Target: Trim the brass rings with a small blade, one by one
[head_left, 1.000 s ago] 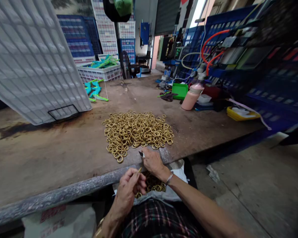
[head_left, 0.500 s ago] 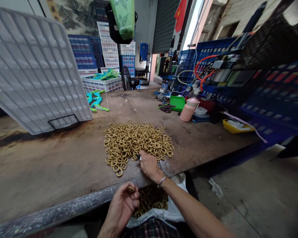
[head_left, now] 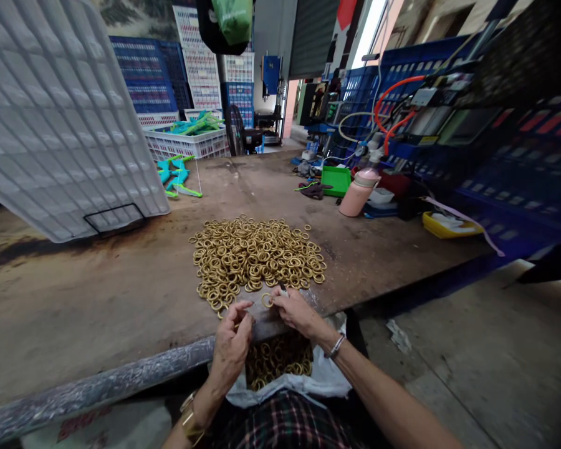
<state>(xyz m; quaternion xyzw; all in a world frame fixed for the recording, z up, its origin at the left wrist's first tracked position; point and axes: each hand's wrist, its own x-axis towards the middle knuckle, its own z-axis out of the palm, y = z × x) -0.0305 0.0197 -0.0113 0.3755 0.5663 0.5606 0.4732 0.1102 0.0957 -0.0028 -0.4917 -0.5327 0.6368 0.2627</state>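
A loose pile of brass-coloured rings [head_left: 257, 252] lies on the worn table. My right hand [head_left: 293, 310] is at the pile's near edge, its fingers closed on a single ring [head_left: 267, 300]; a small dark-tipped object [head_left: 283, 290] also shows between its fingers. To the left, my left hand [head_left: 234, 333] is raised over the table's front edge with curled fingers, and a bit of a ring shows in them. Below both hands, an open white sack [head_left: 290, 381] on my lap holds many more rings.
A large translucent plastic crate [head_left: 70, 125] stands at the left. Green-and-cyan plastic parts [head_left: 175, 178] lie behind it. A pink bottle [head_left: 359, 193], a green tray [head_left: 335, 181] and a yellow tray [head_left: 449, 226] stand at the right. The table's front edge [head_left: 168, 368] runs below.
My right hand has drawn back from the pile with a ring in its fingers. My left hand has risen and turned towards it. The view has shifted slightly.
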